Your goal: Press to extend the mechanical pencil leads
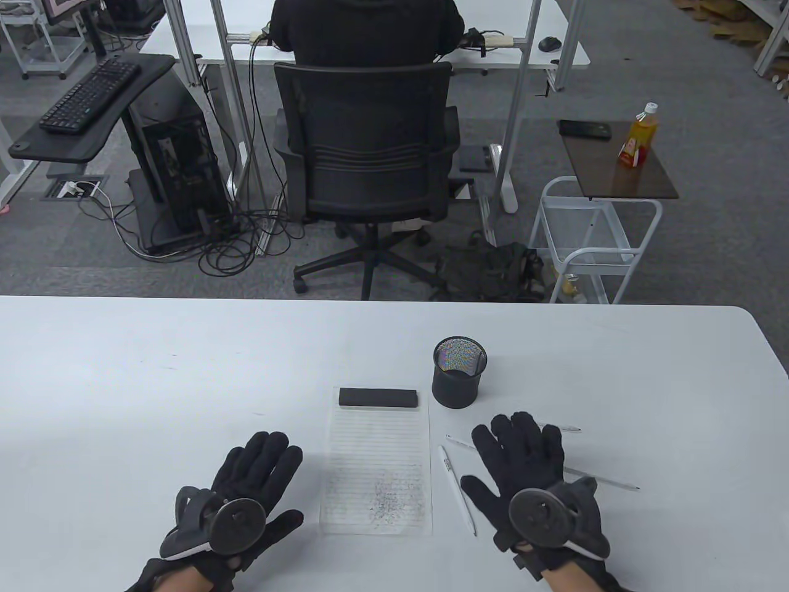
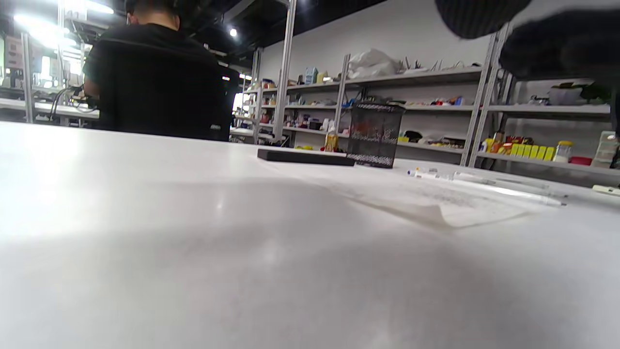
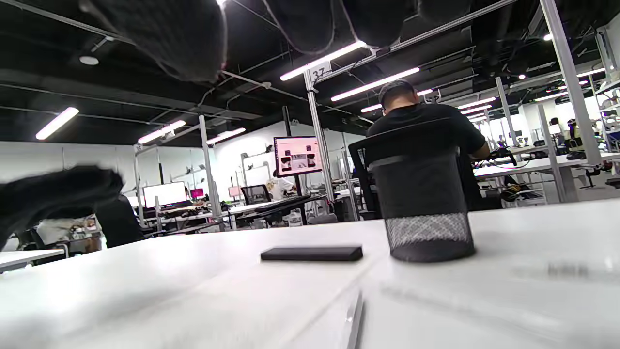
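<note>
Four mechanical pencils (image 1: pixel 458 489) lie beside one mesh cup (image 1: pixel 458 372) — two partly under the right hand (image 1: pixel 535 475). Both hands rest spread, holding nothing — left hand (image 1: pixel 243 493) by one sheet (image 1: pixel 376 468).

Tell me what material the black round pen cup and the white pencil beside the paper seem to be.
Black round pen cup: likely metal wire mesh, matte; light shows through its wall. White slim pencil: probably smooth plastic, slightly glossy.

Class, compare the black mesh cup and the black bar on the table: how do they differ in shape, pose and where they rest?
The cup is a round, open-topped mesh cylinder standing upright; the bar is a flat, solid rectangular block lying down. The cup stands on the bare table, while the bar lies across the top edge of the lined paper. The cup rises well above the bar. Both are black and neither hand touches them.
</note>
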Demonstrator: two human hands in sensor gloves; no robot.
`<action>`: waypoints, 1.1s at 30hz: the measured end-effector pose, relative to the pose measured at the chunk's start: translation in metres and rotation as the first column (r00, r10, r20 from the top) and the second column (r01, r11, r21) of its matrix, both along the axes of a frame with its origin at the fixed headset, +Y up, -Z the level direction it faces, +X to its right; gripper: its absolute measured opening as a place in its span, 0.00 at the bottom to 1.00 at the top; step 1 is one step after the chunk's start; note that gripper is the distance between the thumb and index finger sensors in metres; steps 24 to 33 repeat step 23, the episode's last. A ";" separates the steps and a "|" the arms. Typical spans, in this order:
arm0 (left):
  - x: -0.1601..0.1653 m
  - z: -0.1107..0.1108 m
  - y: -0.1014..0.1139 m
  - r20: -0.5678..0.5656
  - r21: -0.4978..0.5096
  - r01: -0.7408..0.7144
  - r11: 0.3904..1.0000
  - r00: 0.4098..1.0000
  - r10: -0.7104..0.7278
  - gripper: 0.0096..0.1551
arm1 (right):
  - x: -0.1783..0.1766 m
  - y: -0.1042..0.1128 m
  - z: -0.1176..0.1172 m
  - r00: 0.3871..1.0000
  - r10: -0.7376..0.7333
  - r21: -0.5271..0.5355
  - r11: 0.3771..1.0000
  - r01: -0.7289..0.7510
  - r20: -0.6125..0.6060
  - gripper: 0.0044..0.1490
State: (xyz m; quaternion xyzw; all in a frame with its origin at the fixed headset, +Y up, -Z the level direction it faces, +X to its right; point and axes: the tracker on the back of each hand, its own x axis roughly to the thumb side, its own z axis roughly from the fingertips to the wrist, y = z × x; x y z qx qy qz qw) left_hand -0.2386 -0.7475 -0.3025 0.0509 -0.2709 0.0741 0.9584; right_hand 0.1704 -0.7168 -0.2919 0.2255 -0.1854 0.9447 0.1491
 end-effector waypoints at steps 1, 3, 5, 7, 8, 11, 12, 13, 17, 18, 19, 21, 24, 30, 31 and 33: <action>0.000 0.000 0.001 0.002 0.011 -0.003 1.000 1.000 0.003 0.55 | 0.000 -0.011 0.001 1.000 0.016 -0.037 0.999 -0.016 -0.006 0.49; 0.001 0.001 0.001 0.003 0.014 0.007 1.000 1.000 -0.007 0.55 | -0.004 -0.014 0.008 1.000 -0.006 -0.113 0.994 0.003 -0.024 0.53; 0.001 0.001 0.000 0.001 0.014 0.012 1.000 1.000 -0.012 0.55 | -0.010 -0.012 0.012 0.998 0.026 -0.050 0.998 -0.029 -0.049 0.54; 0.001 0.000 -0.001 0.001 0.006 0.012 1.000 1.000 -0.012 0.56 | -0.015 -0.009 0.015 0.997 0.027 -0.035 0.999 -0.029 -0.067 0.54; 0.001 -0.001 -0.001 -0.001 0.002 0.016 1.000 1.000 -0.016 0.56 | -0.017 -0.009 0.015 0.997 0.029 -0.026 0.999 -0.031 -0.071 0.54; -0.001 -0.002 -0.002 -0.007 -0.002 0.017 1.000 1.000 -0.017 0.56 | -0.018 -0.011 0.014 0.997 0.039 -0.033 0.999 -0.041 -0.070 0.55; -0.001 -0.002 -0.003 -0.009 -0.004 0.015 1.000 1.000 -0.015 0.56 | -0.017 -0.013 0.013 0.997 0.043 -0.044 0.998 -0.046 -0.071 0.55; -0.002 -0.003 -0.003 -0.010 -0.006 0.013 1.000 1.000 -0.013 0.56 | -0.016 -0.015 0.013 0.997 0.045 -0.057 0.997 -0.049 -0.070 0.55; -0.001 -0.002 -0.003 -0.011 -0.008 0.022 1.000 1.000 -0.022 0.56 | -0.012 -0.021 0.003 0.999 0.019 -0.125 0.992 -0.024 -0.046 0.55; 0.000 -0.002 -0.003 -0.011 -0.009 0.023 1.000 1.000 -0.023 0.56 | -0.011 -0.023 0.001 0.999 0.014 -0.144 0.989 -0.019 -0.038 0.55; 0.000 -0.002 -0.003 -0.011 -0.010 0.025 1.000 1.000 -0.025 0.56 | -0.009 -0.025 -0.002 1.000 0.013 -0.170 0.985 -0.017 -0.021 0.55; 0.001 -0.002 -0.004 -0.011 -0.013 0.032 0.999 0.999 -0.032 0.56 | -0.005 -0.027 -0.005 1.000 0.004 -0.209 0.978 -0.004 0.000 0.55; 0.001 -0.002 -0.004 -0.011 -0.015 0.038 0.999 0.999 -0.038 0.56 | -0.001 -0.028 -0.007 1.000 -0.005 -0.231 0.973 0.008 0.018 0.55; 0.001 -0.002 -0.004 -0.011 -0.015 0.038 0.999 0.999 -0.038 0.56 | -0.001 -0.028 -0.007 1.000 -0.005 -0.231 0.973 0.008 0.018 0.55; 0.001 -0.002 -0.004 -0.011 -0.015 0.038 0.999 0.999 -0.038 0.56 | -0.001 -0.028 -0.007 1.000 -0.005 -0.231 0.973 0.008 0.018 0.55; 0.001 -0.002 -0.004 -0.011 -0.015 0.038 0.999 0.999 -0.038 0.56 | -0.001 -0.028 -0.007 1.000 -0.005 -0.231 0.973 0.008 0.018 0.55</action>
